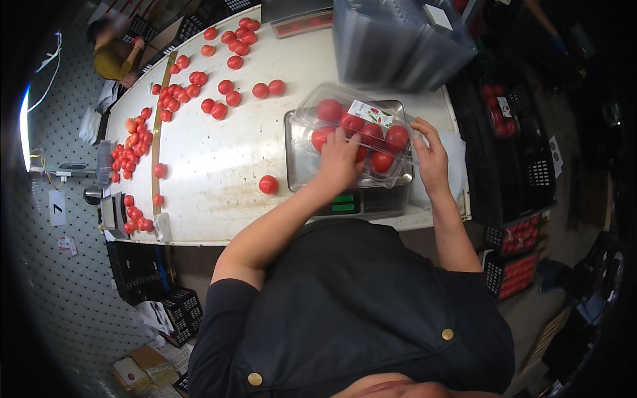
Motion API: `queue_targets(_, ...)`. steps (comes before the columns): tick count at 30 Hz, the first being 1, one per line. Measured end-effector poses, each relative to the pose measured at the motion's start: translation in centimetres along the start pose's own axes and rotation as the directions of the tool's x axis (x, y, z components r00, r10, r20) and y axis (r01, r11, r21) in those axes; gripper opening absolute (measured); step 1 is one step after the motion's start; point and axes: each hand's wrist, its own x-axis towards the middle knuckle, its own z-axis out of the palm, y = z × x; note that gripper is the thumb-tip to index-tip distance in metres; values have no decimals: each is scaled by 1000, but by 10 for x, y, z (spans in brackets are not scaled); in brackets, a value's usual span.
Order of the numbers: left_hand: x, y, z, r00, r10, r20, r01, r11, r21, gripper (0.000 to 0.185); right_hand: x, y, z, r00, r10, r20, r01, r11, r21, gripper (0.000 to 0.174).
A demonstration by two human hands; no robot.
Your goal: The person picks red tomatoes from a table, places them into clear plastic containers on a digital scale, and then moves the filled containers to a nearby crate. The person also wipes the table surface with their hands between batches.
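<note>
A clear plastic clamshell box point(318, 103) with several red tomatoes point(381, 161) stands on the metal pan of a weighing scale point(294, 174). Its lid bears a printed label point(371, 113) and lies tilted over the back tomatoes. My left hand point(341, 156) reaches into the front of the box, its fingers spread over tomatoes there; whether they grip one is hidden. At the box's right end is my right hand point(432, 154), thumb and fingers at the edge of the clear plastic. Left of the scale, a single tomato point(268, 184) lies on the white table point(224, 164).
Stacked clear plastic boxes point(383, 45) stand behind the scale. Many loose tomatoes point(132, 149) lie on the table's left and far parts, beside a brown strip point(161, 119). Black crates point(515, 189) stand at the right. Another person point(112, 57) is at the far left.
</note>
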Motion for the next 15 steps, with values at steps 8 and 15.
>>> queue_targets(8, -51, -69, -9, 912, -179, -369, -18, 881, -472, 13, -11, 17, -3, 995, -95, 38, 100, 977, -188, 41)
queue_targets(15, -38, -147, -10, 872, -489, 28, 354, 590, -725, 48, -62, 60, 22, 990, 114, -87, -139, 920, -368, 54)
